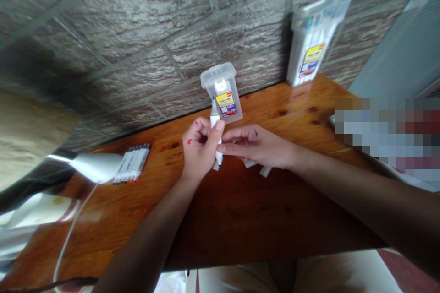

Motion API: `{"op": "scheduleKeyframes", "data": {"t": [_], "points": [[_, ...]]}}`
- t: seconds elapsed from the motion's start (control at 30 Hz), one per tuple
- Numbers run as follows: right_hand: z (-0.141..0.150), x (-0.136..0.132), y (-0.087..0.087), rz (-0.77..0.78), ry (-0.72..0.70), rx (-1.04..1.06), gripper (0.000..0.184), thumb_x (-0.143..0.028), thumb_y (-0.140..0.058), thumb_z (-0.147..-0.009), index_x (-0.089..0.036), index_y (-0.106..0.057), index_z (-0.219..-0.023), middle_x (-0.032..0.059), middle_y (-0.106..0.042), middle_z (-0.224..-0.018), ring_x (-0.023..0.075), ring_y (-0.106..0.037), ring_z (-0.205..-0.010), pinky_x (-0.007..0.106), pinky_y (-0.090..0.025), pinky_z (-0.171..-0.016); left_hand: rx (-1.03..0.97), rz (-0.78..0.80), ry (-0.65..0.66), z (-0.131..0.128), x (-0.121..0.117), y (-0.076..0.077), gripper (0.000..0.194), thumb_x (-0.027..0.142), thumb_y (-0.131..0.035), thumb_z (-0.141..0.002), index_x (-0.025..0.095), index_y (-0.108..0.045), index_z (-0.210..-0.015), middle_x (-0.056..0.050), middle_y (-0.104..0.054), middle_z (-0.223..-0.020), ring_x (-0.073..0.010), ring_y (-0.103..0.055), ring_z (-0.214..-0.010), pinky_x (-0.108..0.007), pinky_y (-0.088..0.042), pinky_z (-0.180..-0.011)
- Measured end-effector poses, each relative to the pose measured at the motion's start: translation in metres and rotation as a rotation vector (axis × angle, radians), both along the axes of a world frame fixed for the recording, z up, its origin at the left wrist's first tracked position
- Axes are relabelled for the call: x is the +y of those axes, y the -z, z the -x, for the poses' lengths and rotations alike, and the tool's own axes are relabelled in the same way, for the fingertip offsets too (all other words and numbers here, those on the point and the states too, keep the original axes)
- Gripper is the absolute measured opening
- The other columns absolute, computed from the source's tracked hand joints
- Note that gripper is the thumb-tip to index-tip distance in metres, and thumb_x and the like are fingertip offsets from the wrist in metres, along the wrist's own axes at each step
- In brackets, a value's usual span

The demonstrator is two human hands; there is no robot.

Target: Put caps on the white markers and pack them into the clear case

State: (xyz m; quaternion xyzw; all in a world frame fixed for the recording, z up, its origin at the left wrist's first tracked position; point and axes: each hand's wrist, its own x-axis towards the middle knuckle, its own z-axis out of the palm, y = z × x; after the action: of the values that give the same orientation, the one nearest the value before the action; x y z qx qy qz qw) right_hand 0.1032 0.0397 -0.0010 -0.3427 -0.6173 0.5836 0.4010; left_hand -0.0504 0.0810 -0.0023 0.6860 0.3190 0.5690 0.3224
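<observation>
My left hand (201, 149) is closed around a white marker (215, 122) with a grey upper end and a dark lower end, held nearly upright. From the right, my right hand (263, 146) pinches the same marker lower on its barrel with thumb and fingers. Just behind my hands stands a clear plastic case (223, 82), lid closed, with a yellow and blue label. Small pale strips (265, 171) lie on the table beneath my right hand, partly covered by it. Red marks show on my left hand.
Several white markers (132, 165) lie side by side on the wooden table (275, 210), left of my hands. Another case (309, 50), full of markers, stands against the stone-patterned wall at the back right. A white lamp-like object (98, 167) and its cable are at left.
</observation>
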Motion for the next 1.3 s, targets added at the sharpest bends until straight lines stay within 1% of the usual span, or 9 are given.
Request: {"op": "scheduleKeyframes", "data": {"t": [0.07,0.13,0.23,0.3,0.5,0.83,1.03,1.17,1.3], "points": [[-0.002,0.000,0.000,0.013,-0.022,0.010,0.036,-0.053,-0.066,-0.084,-0.017,-0.068,-0.085,-0.0047,-0.053,-0.061,0.0070,-0.042,-0.052,0.019,-0.031,-0.045,-0.006,0.047,0.046,0.002,0.002,0.002,0.044,0.058,-0.070,-0.080,0.019,-0.055,-0.067,0.005,-0.043,-0.056,-0.0080,-0.039,-0.050,-0.021,-0.034,-0.049],[-0.003,0.000,-0.001,0.024,-0.031,0.027,0.034,-0.051,-0.064,-0.086,-0.017,-0.067,-0.086,-0.0059,-0.048,-0.058,0.0070,-0.040,-0.051,0.019,-0.030,-0.045,-0.014,0.162,0.112,0.004,0.005,0.005,0.043,0.060,-0.067,-0.082,0.019,-0.060,-0.071,0.004,-0.047,-0.056,-0.0079,-0.040,-0.047,-0.021,-0.033,-0.045],[-0.002,-0.001,-0.005,0.050,-0.028,0.083,0.029,-0.045,-0.064,-0.086,-0.016,-0.068,-0.089,-0.0049,-0.052,-0.061,0.0069,-0.040,-0.052,0.019,-0.029,-0.046,-0.061,0.320,0.171,0.007,0.007,0.007,0.047,0.064,-0.060,-0.085,0.019,-0.065,-0.072,0.003,-0.048,-0.053,-0.0089,-0.043,-0.043,-0.022,-0.031,-0.040],[-0.001,-0.001,-0.008,0.064,-0.028,0.129,0.026,-0.041,-0.065,-0.084,-0.016,-0.068,-0.091,-0.0035,-0.055,-0.066,0.0068,-0.039,-0.052,0.020,-0.029,-0.046,-0.083,0.353,0.171,0.007,0.007,0.005,0.048,0.065,-0.059,-0.085,0.019,-0.067,-0.072,0.003,-0.047,-0.051,-0.0098,-0.046,-0.044,-0.022,-0.033,-0.041],[0.000,-0.001,-0.007,0.079,-0.015,0.178,0.023,-0.040,-0.069,-0.083,-0.017,-0.068,-0.083,-0.0046,-0.050,-0.061,0.0071,-0.036,-0.051,0.020,-0.026,-0.045,-0.025,0.390,0.196,0.006,0.004,0.004,0.048,0.066,-0.058,-0.084,0.020,-0.068,-0.073,0.003,-0.048,-0.051,-0.0108,-0.048,-0.043,-0.024,-0.036,-0.041],[0.000,0.000,0.001,0.060,-0.030,0.198,0.027,-0.043,-0.070,-0.083,-0.016,-0.070,-0.081,-0.0049,-0.051,-0.058,0.0064,-0.035,-0.049,0.022,-0.024,-0.046,-0.002,0.319,0.173,0.007,0.003,0.006,0.050,0.066,-0.055,-0.086,0.019,-0.072,-0.079,0.001,-0.053,-0.051,-0.0129,-0.055,-0.048,-0.024,-0.036,-0.041],[0.000,0.000,0.002,0.054,-0.042,0.224,0.029,-0.045,-0.071,-0.082,-0.016,-0.070,-0.079,-0.0056,-0.050,-0.058,0.0059,-0.034,-0.049,0.022,-0.023,-0.046,-0.009,0.342,0.254,0.010,0.003,0.008,0.049,0.067,-0.059,-0.083,0.020,-0.073,-0.085,0.000,-0.062,-0.058,-0.0134,-0.058,-0.050,-0.024,-0.040,-0.042],[0.000,-0.001,0.003,0.045,-0.060,0.207,0.030,-0.046,-0.068,-0.086,-0.016,-0.070,-0.085,-0.0060,-0.046,-0.058,0.0064,-0.034,-0.050,0.022,-0.023,-0.046,0.002,0.346,0.262,0.012,0.003,0.007,0.049,0.067,-0.061,-0.082,0.020,-0.074,-0.085,-0.002,-0.066,-0.062,-0.0154,-0.063,-0.055,-0.024,-0.043,-0.044],[-0.001,-0.001,0.004,0.031,-0.080,0.186,0.033,-0.048,-0.065,-0.088,-0.017,-0.068,-0.080,-0.0061,-0.045,-0.056,0.0066,-0.035,-0.050,0.021,-0.024,-0.046,-0.005,0.332,0.275,0.013,0.004,0.006,0.046,0.064,-0.063,-0.081,0.020,-0.074,-0.084,-0.003,-0.068,-0.066,-0.0168,-0.066,-0.061,-0.024,-0.046,-0.047]]}}
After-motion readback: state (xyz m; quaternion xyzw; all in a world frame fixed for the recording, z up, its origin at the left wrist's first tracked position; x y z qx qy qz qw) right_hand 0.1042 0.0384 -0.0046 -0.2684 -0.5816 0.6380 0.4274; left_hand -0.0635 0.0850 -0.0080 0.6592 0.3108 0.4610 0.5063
